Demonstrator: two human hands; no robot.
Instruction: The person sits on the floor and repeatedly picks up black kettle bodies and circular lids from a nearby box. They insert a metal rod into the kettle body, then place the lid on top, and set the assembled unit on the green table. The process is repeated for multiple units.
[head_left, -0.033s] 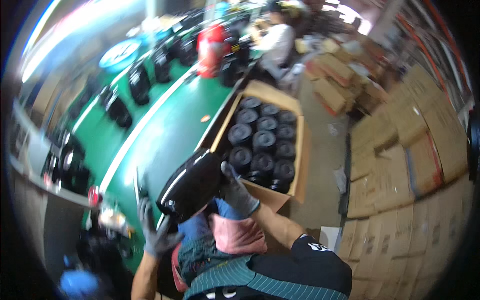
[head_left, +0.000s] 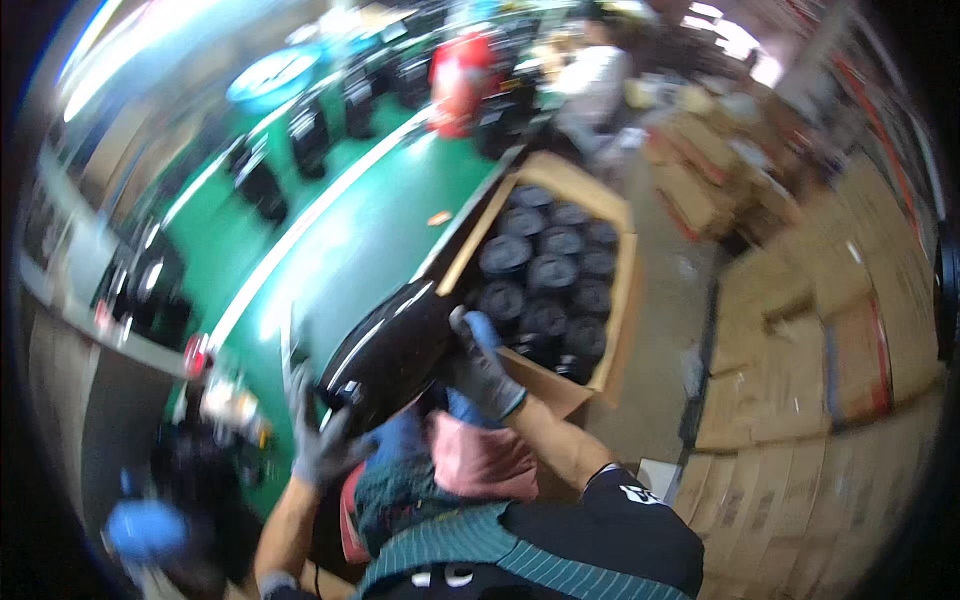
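A glossy black bottle-shaped item (head_left: 395, 345) lies tilted across the space in front of my lap. My right hand (head_left: 485, 375), in a grey glove, grips its right end, with the thumb on the near side. At the item's lower left end is my left hand (head_left: 325, 440), also gloved. Its fingers are stretched apart around that end, and contact there is hard to make out through the blur. Just beyond my right hand stands an open cardboard box (head_left: 625, 300) packed with rows of black round-ended items (head_left: 550, 270).
A green table (head_left: 350, 240) with a white line runs along my left. On it stand several black items (head_left: 308, 135), a red object (head_left: 462, 85) and a blue basin (head_left: 272, 80). Stacked cartons (head_left: 800, 370) line the right. Another person (head_left: 592, 80) sits at the far end.
The view has shifted, so the scene appears farther right. My left hand has come closer around the item's lower end; my right hand keeps its grip.
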